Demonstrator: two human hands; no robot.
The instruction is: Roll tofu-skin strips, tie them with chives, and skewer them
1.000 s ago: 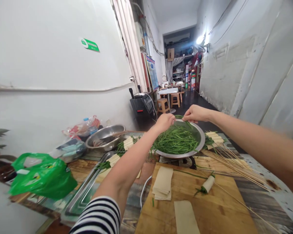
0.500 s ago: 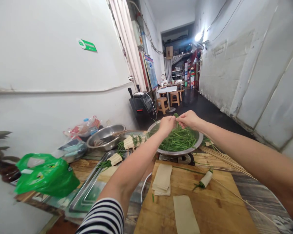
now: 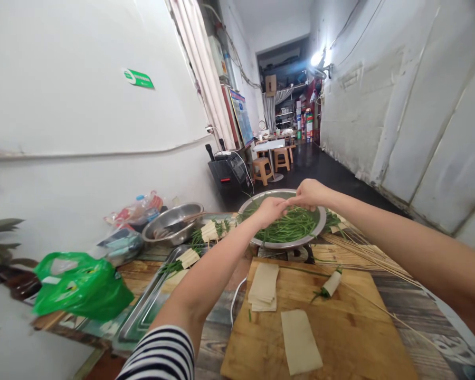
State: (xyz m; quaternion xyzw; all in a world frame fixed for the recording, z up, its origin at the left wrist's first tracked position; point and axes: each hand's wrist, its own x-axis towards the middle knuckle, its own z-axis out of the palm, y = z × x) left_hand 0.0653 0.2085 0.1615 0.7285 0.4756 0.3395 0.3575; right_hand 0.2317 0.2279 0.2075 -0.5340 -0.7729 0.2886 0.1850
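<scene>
A metal bowl holds a heap of long green chives. Over it, my left hand and my right hand meet, fingers pinched together on some chives that are mostly hidden by the fingers. Nearer to me is a wooden cutting board. On it lie a stack of pale tofu-skin strips, one single flat tofu-skin sheet, and a tofu-skin roll with green ends poking out.
At left, a metal tray carries skewered rolls. Behind it stand another metal bowl and plastic bags. A green plastic bag sits at the table's left edge. Bamboo skewers lie right of the bowl.
My hands stay over the bowl; my left hand has come slightly lower and my fingers now overlap. The green loop seen between them earlier is no longer visible. The view has shifted slightly.
</scene>
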